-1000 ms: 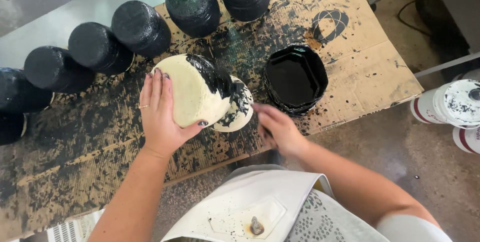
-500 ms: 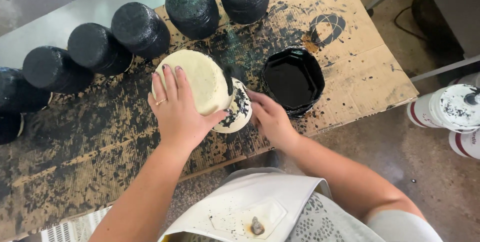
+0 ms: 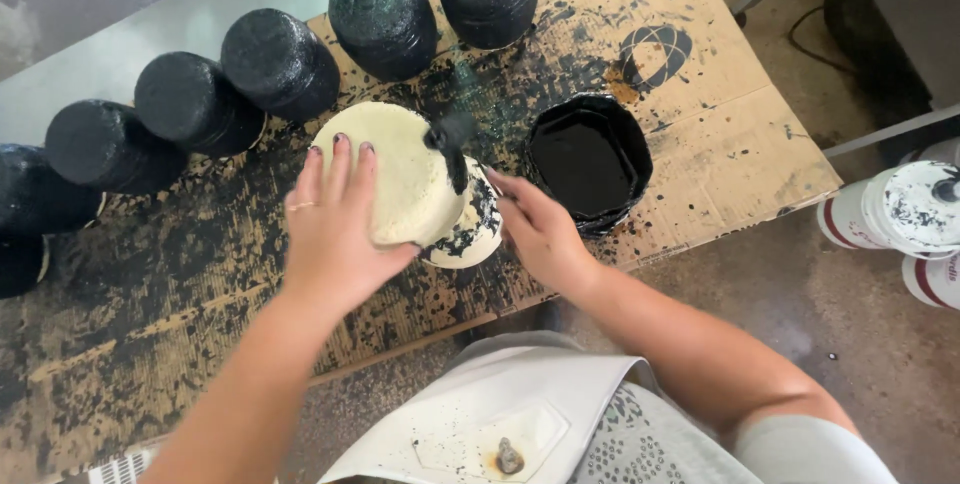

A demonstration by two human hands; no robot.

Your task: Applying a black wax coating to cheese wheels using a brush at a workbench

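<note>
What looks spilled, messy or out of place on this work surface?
Black paint is spattered and smeared all over the cardboard sheet, heaviest under the pale round block that the left hand steadies. The apron has a small brown stain. Nothing looks tipped over.

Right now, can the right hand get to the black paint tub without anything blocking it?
Probably yes. The right hand sits just beside the paint tub, with only bare spattered cardboard between them; the pale round piece lies on its other side.
</note>
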